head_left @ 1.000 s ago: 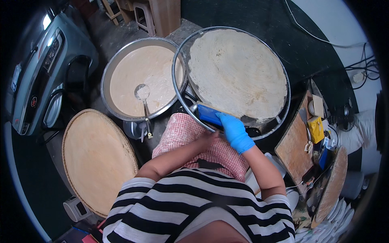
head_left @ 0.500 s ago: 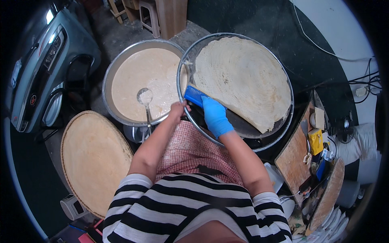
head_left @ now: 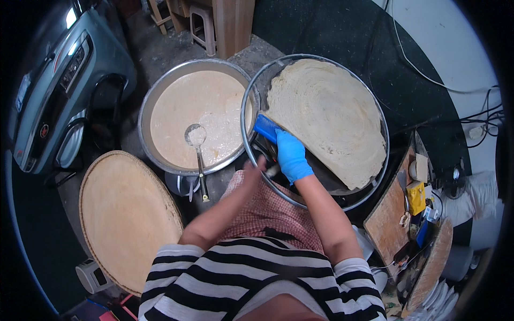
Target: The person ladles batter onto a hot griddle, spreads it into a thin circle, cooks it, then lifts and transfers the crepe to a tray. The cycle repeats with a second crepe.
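Note:
My right hand [head_left: 292, 156], in a blue glove, grips a blue scraper [head_left: 265, 128] at the near left side of a round griddle [head_left: 337, 187]. The scraper lies along the edge of a large, thin pale pancake [head_left: 326, 117]. A strip of dark griddle shows bare along the pancake's straight near edge. My left hand [head_left: 254, 172], ungloved and blurred by motion, is by the griddle's metal rim at the near left; its fingers are not clear. A wide metal basin [head_left: 145, 128] of pale batter stands left of the griddle, with a ladle [head_left: 200, 166] resting in it.
A round woven tray [head_left: 128, 214] leans at the left, below a parked scooter [head_left: 69, 91]. On the right a wooden board [head_left: 388, 224] carries a yellow packet [head_left: 416, 196] and small items. A plastic stool [head_left: 203, 32] stands at the back.
My left hand has come away from the rim a little, toward my body and to the right. The right hand still holds the scraper at the pancake's edge. The view has shifted slightly.

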Available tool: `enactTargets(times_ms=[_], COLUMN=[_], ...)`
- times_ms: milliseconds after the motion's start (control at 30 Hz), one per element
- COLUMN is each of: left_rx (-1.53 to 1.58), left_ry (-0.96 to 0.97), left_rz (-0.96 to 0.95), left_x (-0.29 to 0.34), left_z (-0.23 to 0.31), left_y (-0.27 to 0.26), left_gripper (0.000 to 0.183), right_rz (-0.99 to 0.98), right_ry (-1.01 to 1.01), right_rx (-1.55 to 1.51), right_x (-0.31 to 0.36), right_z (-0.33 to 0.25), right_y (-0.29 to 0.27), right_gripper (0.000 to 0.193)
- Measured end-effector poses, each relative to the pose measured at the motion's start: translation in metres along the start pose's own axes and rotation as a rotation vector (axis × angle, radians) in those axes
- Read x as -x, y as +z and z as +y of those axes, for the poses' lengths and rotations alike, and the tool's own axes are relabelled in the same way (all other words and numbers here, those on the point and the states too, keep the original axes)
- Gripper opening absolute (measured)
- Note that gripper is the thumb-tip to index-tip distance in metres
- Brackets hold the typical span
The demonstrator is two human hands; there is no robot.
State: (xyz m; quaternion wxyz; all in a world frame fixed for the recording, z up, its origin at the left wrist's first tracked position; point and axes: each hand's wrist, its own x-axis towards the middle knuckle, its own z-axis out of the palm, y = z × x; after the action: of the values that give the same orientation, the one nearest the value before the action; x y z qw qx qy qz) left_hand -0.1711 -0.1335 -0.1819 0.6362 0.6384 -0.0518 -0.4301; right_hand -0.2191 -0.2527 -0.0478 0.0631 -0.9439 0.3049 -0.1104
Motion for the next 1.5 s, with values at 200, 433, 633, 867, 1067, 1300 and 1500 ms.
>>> enactTargets(times_ms=[200, 433, 633, 867, 1067, 1300, 1500], left_rx=[-0.051, -0.055, 0.012, -0.126, 0.022, 0.285, -0.157], left_ry=[0.013, 0.043, -0.089, -0.059, -0.062, 0.001, -0.065], left_rz=[-0.117, -0.305, -0.091, -0.112, -0.413, -0.081, -0.226], left_x=[-0.080, 0.060, 0.027, -0.037, 0.077, -0.009, 0.074], left_z=[0.060, -0.039, -0.007, 0.030, -0.059, 0.021, -0.031], left_y=[-0.033, 0.023, 0.016, -0.023, 0.029, -0.016, 0.025], left_gripper=[0.026, 0.018, 0.029, 0.026, 0.024, 0.021, 0.023], right_rz=[-0.080, -0.040, -0.002, -0.089, -0.062, -0.096, -0.034], right_ry=[0.071, 0.052, 0.035, 0.076, 0.064, 0.134, 0.178], right_rx=[-0.009, 0.017, 0.015, 0.038, 0.036, 0.037, 0.025], right_x=[-0.019, -0.024, -0.033, -0.048, -0.057, -0.062, -0.058], right_z=[-0.003, 0.002, 0.007, 0.008, 0.010, 0.015, 0.032], right_y=[0.003, 0.012, 0.013, 0.009, 0.013, 0.010, 0.009], right_gripper=[0.023, 0.019, 0.019, 0.020, 0.020, 0.018, 0.017])
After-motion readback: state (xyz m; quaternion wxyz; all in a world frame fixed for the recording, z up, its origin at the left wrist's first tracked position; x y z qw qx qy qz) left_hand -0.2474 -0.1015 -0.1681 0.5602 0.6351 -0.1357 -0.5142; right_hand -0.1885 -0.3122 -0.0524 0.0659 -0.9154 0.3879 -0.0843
